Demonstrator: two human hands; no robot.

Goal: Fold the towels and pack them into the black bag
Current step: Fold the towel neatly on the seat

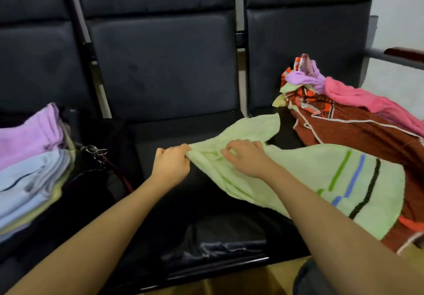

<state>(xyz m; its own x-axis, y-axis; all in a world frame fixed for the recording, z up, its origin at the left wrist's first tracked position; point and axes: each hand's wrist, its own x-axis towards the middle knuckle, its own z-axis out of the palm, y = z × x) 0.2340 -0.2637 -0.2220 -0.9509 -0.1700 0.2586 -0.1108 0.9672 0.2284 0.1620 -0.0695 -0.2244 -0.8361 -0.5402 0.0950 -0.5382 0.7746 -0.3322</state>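
I see a pale green towel (298, 180) with green, blue and black stripes, crumpled across the seat. Folded towels (29, 163) in purple, light blue and yellow-green are stacked at the left on the black bag (91, 191), and unfolded towels (344, 111) are heaped at right.

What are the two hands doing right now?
Left hand: pinching an edge of the light green towel.
Right hand: fingers curled, gripping the same towel.

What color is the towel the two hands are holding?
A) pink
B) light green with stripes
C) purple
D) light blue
B: the left hand and the right hand both pinch the light green towel, which has green, blue and dark stripes near one end.
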